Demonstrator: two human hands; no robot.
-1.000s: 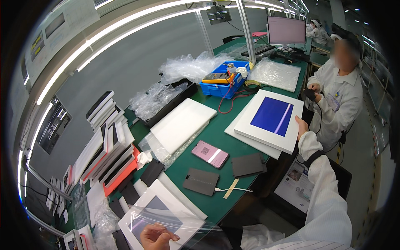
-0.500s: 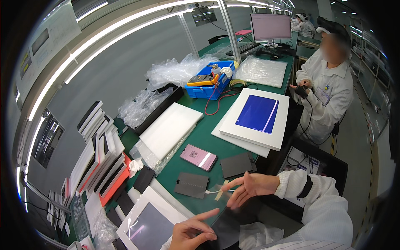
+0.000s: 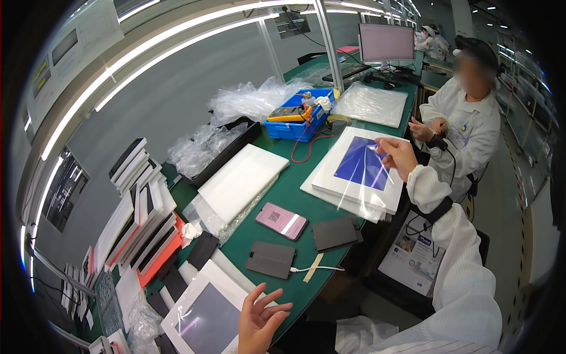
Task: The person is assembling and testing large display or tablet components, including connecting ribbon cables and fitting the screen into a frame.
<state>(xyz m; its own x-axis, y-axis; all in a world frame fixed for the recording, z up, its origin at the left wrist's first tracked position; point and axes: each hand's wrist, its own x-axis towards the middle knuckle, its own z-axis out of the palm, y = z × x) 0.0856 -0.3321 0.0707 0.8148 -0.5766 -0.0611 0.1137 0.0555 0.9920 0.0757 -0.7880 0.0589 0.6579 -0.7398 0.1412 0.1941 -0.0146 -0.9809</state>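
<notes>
My right hand (image 3: 398,158) pinches a clear plastic film (image 3: 362,192), which hangs creased and glossy over a white-framed panel with a blue screen (image 3: 355,159). That panel rests on white foam on the green bench. Lower down, my left hand (image 3: 259,318) is open, fingers apart and nothing in them. It is beside another white-framed panel (image 3: 213,314), whose screen is grey. Between the hands lie a dark grey flat box (image 3: 270,259) with a white cable (image 3: 321,268) at its corner, a phone (image 3: 282,220) with a pink screen, and more dark flat boxes (image 3: 335,233).
A blue bin (image 3: 298,127) holds a yellow meter with a red lead. White foam sheets (image 3: 243,183) and bagged plastic (image 3: 253,106) lie behind. Stacked panels (image 3: 132,230) stand at left. A co-worker (image 3: 466,124) in white holds a black cabled object at right, near a black crate (image 3: 407,259).
My right hand has moved up and away from the near bench edge, carrying the film over the blue-screen panel. My left hand has shifted slightly lower and opened wider. The co-worker's hands have moved.
</notes>
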